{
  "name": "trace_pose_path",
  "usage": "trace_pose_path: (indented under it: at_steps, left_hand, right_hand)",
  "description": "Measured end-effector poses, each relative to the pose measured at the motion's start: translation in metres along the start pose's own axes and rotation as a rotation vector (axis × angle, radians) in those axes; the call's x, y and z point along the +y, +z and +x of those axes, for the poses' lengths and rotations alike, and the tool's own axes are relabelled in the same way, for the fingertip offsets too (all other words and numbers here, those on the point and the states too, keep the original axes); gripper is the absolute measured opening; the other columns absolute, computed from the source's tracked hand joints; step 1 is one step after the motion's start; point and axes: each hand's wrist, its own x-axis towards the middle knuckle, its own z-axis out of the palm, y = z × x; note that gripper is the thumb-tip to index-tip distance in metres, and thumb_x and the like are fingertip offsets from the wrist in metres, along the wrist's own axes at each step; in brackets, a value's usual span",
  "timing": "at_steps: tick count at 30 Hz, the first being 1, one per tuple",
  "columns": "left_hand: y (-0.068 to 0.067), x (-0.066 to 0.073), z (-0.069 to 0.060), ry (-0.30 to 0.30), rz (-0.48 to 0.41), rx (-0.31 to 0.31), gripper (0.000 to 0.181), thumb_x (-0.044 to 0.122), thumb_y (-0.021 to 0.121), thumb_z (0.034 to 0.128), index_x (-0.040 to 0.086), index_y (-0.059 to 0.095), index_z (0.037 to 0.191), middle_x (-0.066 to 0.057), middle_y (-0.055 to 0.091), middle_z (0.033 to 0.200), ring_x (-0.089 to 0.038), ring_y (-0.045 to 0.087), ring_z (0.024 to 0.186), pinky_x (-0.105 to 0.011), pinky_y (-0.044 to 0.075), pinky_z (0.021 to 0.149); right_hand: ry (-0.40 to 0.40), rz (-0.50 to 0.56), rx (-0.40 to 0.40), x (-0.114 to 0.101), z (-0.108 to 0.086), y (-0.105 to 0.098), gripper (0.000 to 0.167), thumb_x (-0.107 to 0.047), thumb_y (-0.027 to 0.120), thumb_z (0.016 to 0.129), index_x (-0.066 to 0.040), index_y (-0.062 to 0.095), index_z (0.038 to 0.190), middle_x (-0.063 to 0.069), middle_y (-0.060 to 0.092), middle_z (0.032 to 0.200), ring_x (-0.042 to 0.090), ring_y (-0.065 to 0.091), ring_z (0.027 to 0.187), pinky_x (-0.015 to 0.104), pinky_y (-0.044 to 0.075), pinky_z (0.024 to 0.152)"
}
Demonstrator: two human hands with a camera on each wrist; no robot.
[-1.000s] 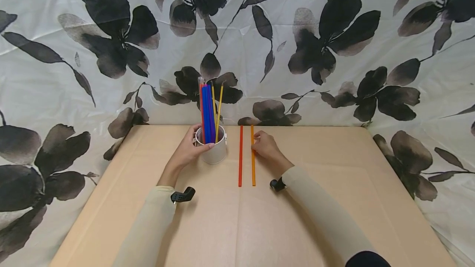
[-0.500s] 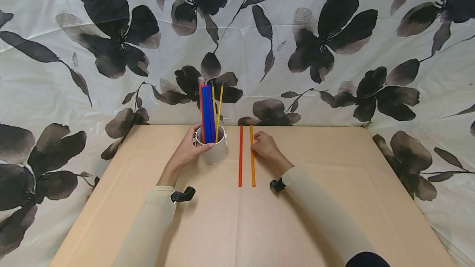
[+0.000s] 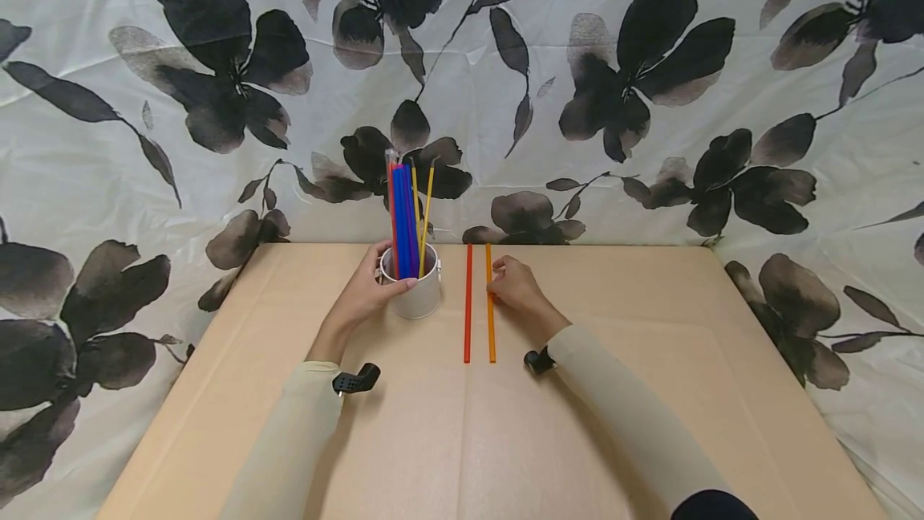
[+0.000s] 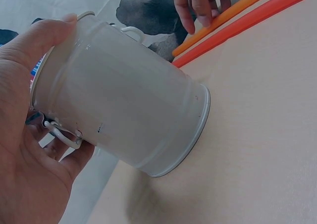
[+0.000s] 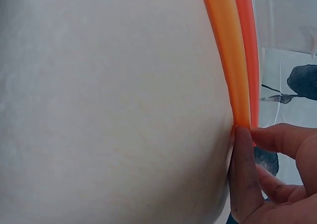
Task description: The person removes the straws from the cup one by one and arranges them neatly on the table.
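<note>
My left hand [image 3: 368, 289] grips a small white metal pail [image 4: 124, 92] with its thumb at the rim and fingers round the side. Upright in the pail stand blue straws [image 3: 407, 219], a red one and thin yellow sticks [image 3: 427, 207]. My right hand [image 3: 521, 289] pinches an orange straw [image 3: 492, 331] between thumb and finger, close to the table's far edge. In the right wrist view, fingertips [image 5: 241, 140] meet at the orange straw [image 5: 230, 50]. A red straw [image 3: 468, 311] lies just left of it, roughly parallel, between the orange straw and the pail.
The light wooden-toned table [image 3: 613, 392] ends at a far edge just behind the straws. A white cloth with dark flowers [image 3: 462, 87] hangs behind it. Each wrist wears a black strap device [image 3: 356, 379].
The orange straw's far end has shifted slightly left toward the red straw, with my right hand still pinching it. My left hand and the pail stay in place.
</note>
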Motion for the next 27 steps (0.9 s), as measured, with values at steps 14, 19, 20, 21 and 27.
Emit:
trace_pose_path:
  at_steps: [14, 19, 20, 21, 27]
  left_hand:
    - [0.007, -0.001, 0.006, 0.004, 0.014, 0.029, 0.09, 0.033, 0.082, 0.0865, 0.018, 0.026, 0.156, -0.012, 0.032, 0.161, -0.034, 0.029, 0.151, -0.058, 0.024, 0.122]
    - [0.01, -0.002, 0.01, -0.002, -0.001, 0.036, 0.089, 0.028, 0.081, 0.0881, 0.017, 0.025, 0.156, -0.013, 0.031, 0.161, -0.034, 0.029, 0.151, -0.056, 0.023, 0.122]
    - [0.01, -0.002, 0.011, -0.003, 0.0, 0.035, 0.089, 0.026, 0.081, 0.0886, 0.016, 0.025, 0.157, -0.014, 0.031, 0.162, -0.035, 0.028, 0.151, -0.056, 0.023, 0.123]
    - [0.011, -0.002, 0.012, -0.005, -0.001, 0.035, 0.089, 0.025, 0.081, 0.0888, 0.016, 0.025, 0.157, -0.014, 0.03, 0.162, -0.035, 0.028, 0.151, -0.055, 0.022, 0.123]
    - [0.011, 0.019, 0.005, -0.017, 0.01, 0.018, 0.087, 0.017, 0.079, 0.0889, 0.009, 0.025, 0.156, -0.019, 0.031, 0.16, -0.037, 0.028, 0.151, -0.054, 0.022, 0.124]
  right_hand:
    - [-0.026, 0.023, -0.003, 0.008, 0.016, -0.007, 0.041, -0.005, 0.07, 0.091, 0.002, 0.057, 0.129, 0.012, 0.064, 0.089, 0.02, 0.063, 0.065, 0.021, 0.054, 0.058]
    - [-0.046, 0.038, -0.019, 0.012, 0.021, -0.012, 0.041, -0.005, 0.07, 0.091, 0.001, 0.057, 0.129, 0.012, 0.064, 0.091, 0.022, 0.064, 0.067, 0.022, 0.054, 0.058]
    - [-0.048, 0.034, -0.022, 0.012, 0.022, -0.013, 0.041, -0.005, 0.07, 0.091, 0.001, 0.057, 0.129, 0.012, 0.064, 0.092, 0.022, 0.064, 0.068, 0.022, 0.054, 0.058]
    - [-0.049, 0.03, -0.023, 0.012, 0.023, -0.015, 0.041, -0.005, 0.07, 0.091, 0.001, 0.057, 0.129, 0.012, 0.064, 0.093, 0.022, 0.064, 0.069, 0.023, 0.053, 0.058]
    - [-0.078, 0.033, -0.017, 0.003, 0.023, -0.022, 0.039, -0.005, 0.066, 0.093, 0.002, 0.057, 0.131, 0.013, 0.065, 0.1, 0.026, 0.067, 0.078, 0.031, 0.059, 0.066]
